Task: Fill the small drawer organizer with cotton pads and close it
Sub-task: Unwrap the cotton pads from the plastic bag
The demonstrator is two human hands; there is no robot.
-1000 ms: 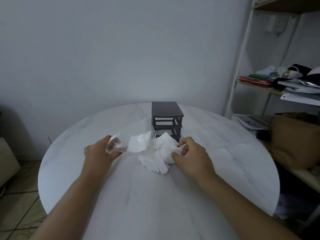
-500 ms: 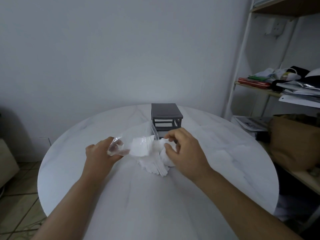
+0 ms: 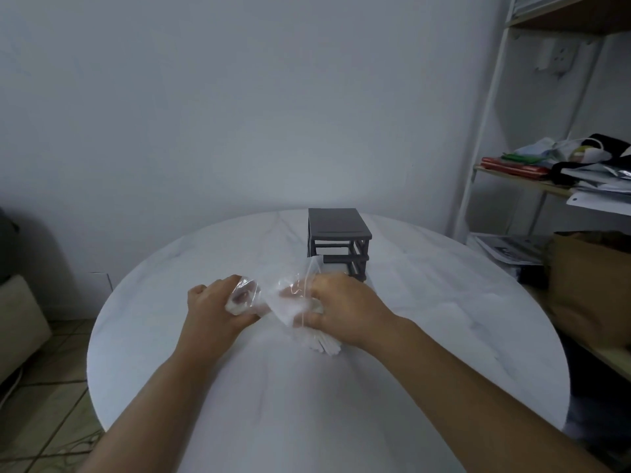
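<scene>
The right hand (image 3: pixel 345 308) has slid left off the loose pile and onto the bag (image 3: pixel 286 302), which now lies lower and flatter between the two hands. The bag is clear plastic with white cotton pads inside. The left hand (image 3: pixel 215 312) grips its bunched end with closed fingers. The right hand's fingers and thumb curl round the other end, partly seen through the plastic. More cotton pads (image 3: pixel 326 346) lie fanned on the worktop (image 3: pixel 307 404), just under the right hand.

The dark grey drawer organizer (image 3: pixel 336 230) stands upright just behind the bag, near the far edge. Its lower front is hidden by the plastic, and I cannot tell what its drawers hold.

The round, white marbled worktop has bare surface on both sides of the hands and in front of them. A grey wall (image 3: pixel 239 114) lies behind, a tiled floor (image 3: pixel 58 404) to the left, and a cluttered shelf (image 3: pixel 532 186) and a brown box (image 3: pixel 587 285) to the right.
</scene>
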